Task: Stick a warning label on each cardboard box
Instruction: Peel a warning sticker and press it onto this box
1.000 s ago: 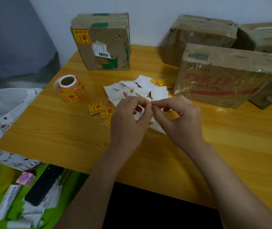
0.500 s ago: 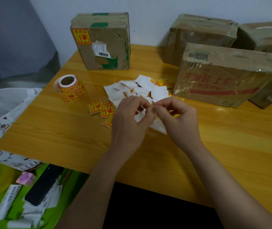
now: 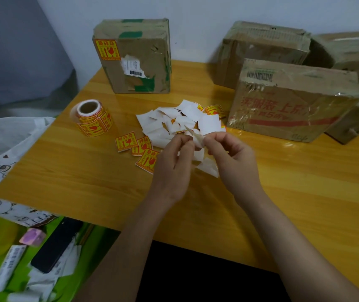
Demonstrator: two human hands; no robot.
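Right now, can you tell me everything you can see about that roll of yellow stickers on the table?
The sticker roll is a strip of yellow labels with red print and a red goblet-like picture, wound on a brown cardboard-looking core with white backing showing at the rim. It lies tilted, its hollow opening facing up and toward the camera. It rests on the wooden table, near the left edge, in front of the box that already carries the same label. Neither hand touches it, and nothing leans on it.

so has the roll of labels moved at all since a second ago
No. The roll of labels sits in the same spot near the table's left edge, in front of the labelled box.
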